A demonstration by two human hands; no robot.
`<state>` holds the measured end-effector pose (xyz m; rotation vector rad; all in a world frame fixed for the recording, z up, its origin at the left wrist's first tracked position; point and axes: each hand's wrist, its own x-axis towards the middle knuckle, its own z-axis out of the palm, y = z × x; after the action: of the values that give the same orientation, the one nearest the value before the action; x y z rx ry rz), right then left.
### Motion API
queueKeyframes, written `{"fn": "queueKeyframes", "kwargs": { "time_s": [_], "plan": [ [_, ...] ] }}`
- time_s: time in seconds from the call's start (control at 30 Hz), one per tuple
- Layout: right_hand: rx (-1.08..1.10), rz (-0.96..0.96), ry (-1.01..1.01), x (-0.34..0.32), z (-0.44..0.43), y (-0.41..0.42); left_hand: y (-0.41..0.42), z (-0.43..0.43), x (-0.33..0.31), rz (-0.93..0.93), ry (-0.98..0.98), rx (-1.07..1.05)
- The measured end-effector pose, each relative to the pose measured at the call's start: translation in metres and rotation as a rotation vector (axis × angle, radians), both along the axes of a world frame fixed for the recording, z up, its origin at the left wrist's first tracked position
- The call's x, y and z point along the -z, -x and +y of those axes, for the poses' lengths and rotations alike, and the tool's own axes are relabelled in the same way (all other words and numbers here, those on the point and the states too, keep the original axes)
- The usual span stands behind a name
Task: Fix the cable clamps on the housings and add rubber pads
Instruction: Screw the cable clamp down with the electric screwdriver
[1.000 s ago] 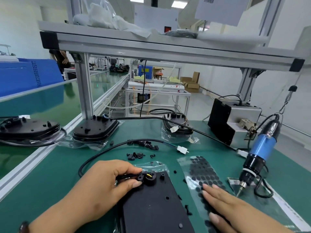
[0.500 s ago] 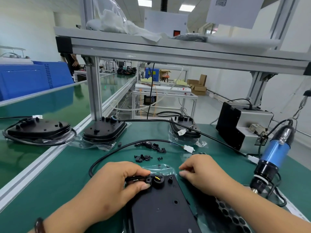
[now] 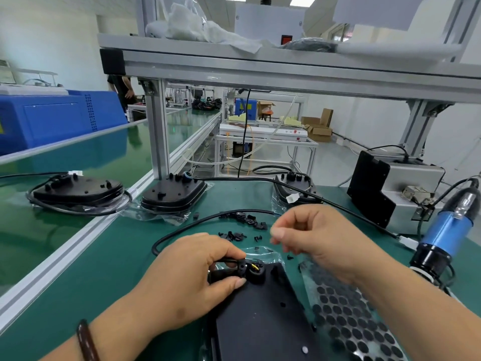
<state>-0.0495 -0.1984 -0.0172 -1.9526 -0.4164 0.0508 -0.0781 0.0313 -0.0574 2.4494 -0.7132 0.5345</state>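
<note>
Left grip: thumb and forefinger of my left hand (image 3: 187,280) pinch the black cable (image 3: 156,244) right at the cable clamp (image 3: 242,267).
Right grip: my right hand (image 3: 320,238) hangs above the table, fingers curled, thumb tip against forefinger; I cannot tell if anything sits between them.
Housing: flat black housing (image 3: 265,324) lies on the green table (image 3: 78,282) close in front of me, clamp at its far end.
Rubber pads: sheet of round black pads (image 3: 346,319) just right of the housing, partly under my right forearm.
Loose clamps: small black pieces (image 3: 244,220) scattered beyond both hands.
Screwdriver: blue electric screwdriver (image 3: 447,230) at far right, tip down.
</note>
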Motion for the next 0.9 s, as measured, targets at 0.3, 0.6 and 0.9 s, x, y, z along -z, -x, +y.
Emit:
{"fn": "queueKeyframes", "kwargs": {
  "time_s": [0.3, 0.6, 0.9],
  "plan": [
    [-0.085, 0.057, 0.089, 0.009, 0.037, 0.02, -0.002, -0.003, -0.002, 0.008, -0.011, -0.007],
    [-0.097, 0.085, 0.076, 0.009, 0.038, 0.016, 0.0, -0.005, -0.003, -0.069, -0.021, -0.044],
    [-0.131, 0.124, 0.076, 0.011, 0.034, 0.009, -0.007, -0.005, -0.001, -0.36, -0.084, 0.02]
  ]
}}
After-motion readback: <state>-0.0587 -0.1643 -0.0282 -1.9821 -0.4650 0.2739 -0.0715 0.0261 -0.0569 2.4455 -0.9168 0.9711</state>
